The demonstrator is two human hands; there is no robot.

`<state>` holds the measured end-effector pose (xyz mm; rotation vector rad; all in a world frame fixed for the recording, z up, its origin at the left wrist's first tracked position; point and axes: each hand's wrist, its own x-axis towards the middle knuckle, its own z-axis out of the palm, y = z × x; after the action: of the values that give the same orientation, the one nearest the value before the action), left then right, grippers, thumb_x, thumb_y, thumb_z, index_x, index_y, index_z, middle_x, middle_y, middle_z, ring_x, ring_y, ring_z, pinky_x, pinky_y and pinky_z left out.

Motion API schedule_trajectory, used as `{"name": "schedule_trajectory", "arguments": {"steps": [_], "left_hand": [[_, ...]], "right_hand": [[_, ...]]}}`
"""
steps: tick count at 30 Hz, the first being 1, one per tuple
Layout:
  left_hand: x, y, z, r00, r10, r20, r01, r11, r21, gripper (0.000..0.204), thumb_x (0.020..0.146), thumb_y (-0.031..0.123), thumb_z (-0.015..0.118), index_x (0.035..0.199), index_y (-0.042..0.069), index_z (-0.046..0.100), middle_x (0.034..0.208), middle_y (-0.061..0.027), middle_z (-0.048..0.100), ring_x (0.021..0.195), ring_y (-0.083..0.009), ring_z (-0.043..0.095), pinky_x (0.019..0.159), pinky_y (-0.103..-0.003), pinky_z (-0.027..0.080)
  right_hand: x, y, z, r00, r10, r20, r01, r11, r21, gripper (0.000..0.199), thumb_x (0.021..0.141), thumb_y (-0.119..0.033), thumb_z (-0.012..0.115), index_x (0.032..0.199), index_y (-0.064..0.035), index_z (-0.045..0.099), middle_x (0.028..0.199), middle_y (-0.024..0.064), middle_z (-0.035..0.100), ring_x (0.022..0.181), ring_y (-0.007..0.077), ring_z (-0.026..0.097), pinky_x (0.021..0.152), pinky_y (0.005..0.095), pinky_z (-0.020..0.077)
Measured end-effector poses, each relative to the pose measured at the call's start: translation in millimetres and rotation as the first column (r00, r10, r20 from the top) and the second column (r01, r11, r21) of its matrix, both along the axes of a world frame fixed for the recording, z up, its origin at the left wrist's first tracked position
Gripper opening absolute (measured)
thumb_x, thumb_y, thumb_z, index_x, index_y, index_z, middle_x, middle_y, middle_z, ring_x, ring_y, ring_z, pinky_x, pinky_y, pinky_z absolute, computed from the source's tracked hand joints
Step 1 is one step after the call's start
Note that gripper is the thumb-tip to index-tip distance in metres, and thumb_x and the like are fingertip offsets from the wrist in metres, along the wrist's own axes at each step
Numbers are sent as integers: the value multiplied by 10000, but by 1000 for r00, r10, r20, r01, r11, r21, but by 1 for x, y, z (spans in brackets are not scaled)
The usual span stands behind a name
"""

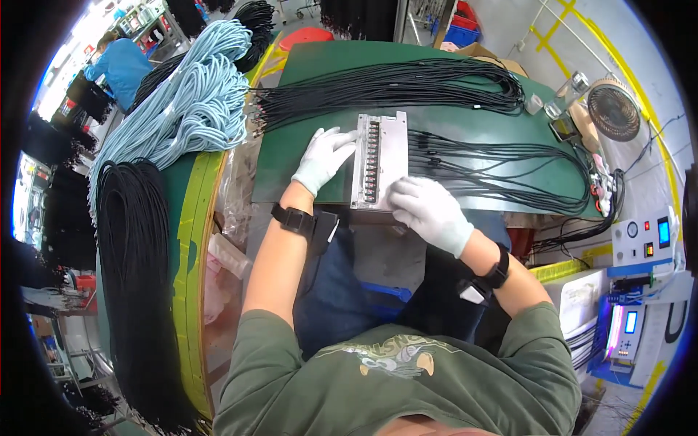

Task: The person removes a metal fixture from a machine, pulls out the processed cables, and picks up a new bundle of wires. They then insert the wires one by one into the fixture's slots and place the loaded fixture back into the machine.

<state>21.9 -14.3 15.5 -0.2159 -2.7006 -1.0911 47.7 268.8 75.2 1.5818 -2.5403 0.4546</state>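
A silvery metal fixture point(393, 156) lies near the front edge of the green table point(320, 58), with a row of connector ends set along its slot. Black cables point(494, 156) run from its right side and loop back at the right. My left hand point(325, 156), in a white glove, rests at the fixture's left edge, fingers stretched toward it and nothing visible in them. Gloved in white too, my right hand point(429, 211) bends its fingers at the fixture's lower right corner by the lowest cables. Whatever its fingertips hold is hidden.
A long bundle of black cables point(392, 87) lies across the far side of the table. On the left bench are light blue cable coils point(196, 102) and a black bundle point(134, 254). A fan point(613, 110) and a clear bottle point(567, 94) stand at the right, above control boxes point(643, 240).
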Motion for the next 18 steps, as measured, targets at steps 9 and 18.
{"name": "schedule_trajectory", "arguments": {"steps": [9, 18], "left_hand": [[-15, -14, -21, 995, -98, 10, 97, 991, 93, 316, 981, 206, 602, 1256, 87, 701, 1302, -91, 675, 1326, -287, 508, 1161, -405, 289], [-32, -34, -28, 981, -180, 78, 173, 981, 90, 381, 1019, 197, 531, 1356, 39, 616, 1410, -142, 593, 1384, -303, 449, 1168, -399, 287]], "right_hand": [[52, 118, -9, 623, -156, 767, 589, 738, -328, 268, 972, -142, 643, 1215, -38, 689, 1090, 86, 733, 947, 184, 697, 875, 314, 546], [147, 354, -79, 176, -833, 525, 974, 71, -214, 472, 935, -269, 631, 1318, 5, 602, 1255, 198, 647, 1145, 312, 619, 986, 380, 496]]}}
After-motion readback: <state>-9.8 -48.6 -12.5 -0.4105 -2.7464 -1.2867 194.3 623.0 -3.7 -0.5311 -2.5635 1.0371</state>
